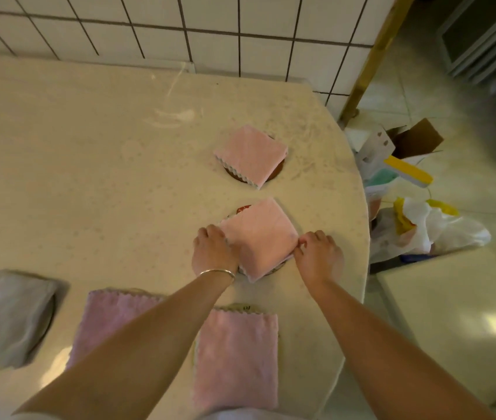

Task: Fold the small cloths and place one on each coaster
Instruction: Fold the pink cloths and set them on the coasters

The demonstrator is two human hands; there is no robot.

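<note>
Both hands are down on the middle pink cloth (259, 237), which lies folded into a square near the right edge of the desk (89, 165), sitting on a round coaster (242, 210) whose patterned rim peeks out at the far side. The left hand (214, 250) has its fingers (210, 231) curled over the cloth's left corner, gripping it; a silver bangle (217, 272) rides the wrist. The right hand (319, 251) pinches the cloth's right corner, fingertips (303, 240) bunched tight on the fabric.

Further toward the far edge, another folded pink cloth (251, 155) rests on a brown coaster (275, 172), well placed and untouched. Toward the near edge, a third pink cloth (236, 359) covers a coaster (242, 307) whose pale rim just shows, and beside it a mauve cloth (110, 319) lies partly under the left forearm. Over by the left edge, a grey cloth (7, 316) sits on a dark round coaster (46, 321).

Beyond the desk's right edge, plastic bags (440, 231) and a cardboard box (419, 139) sit on the floor.
</note>
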